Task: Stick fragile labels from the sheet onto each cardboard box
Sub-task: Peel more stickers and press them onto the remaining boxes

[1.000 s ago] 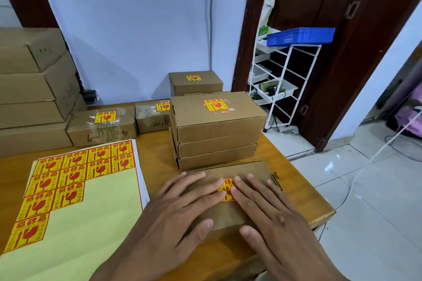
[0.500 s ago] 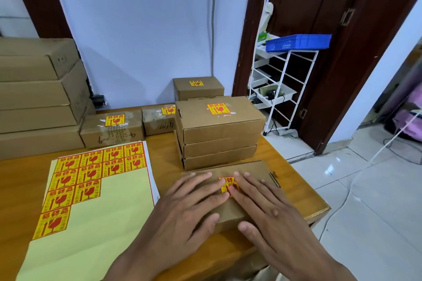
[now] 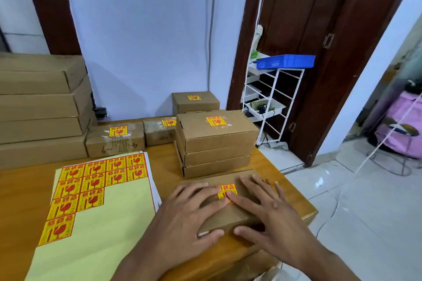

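head view shows your left hand (image 3: 191, 214) and right hand (image 3: 267, 210) lying flat with straight fingers, grasping nothing, pressing a fragile label (image 3: 226, 191) onto the low cardboard box (image 3: 228, 217) at the near right of the wooden table (image 3: 20, 191). the label sheet (image 3: 91, 207) lies just left of it, partly used. if you lift off too soon, a corner may curl up; if you press while sliding, the label could crease or sit crooked. the box sits near the table's right edge, so a hard shove might push it off. beyond it stands a stack of labelled boxes (image 3: 215, 141), larger cartons (image 3: 41, 107) at far left, a white rack (image 3: 271, 100) with a blue tray (image 3: 285, 61) by a dark door, tiled floor to the right.
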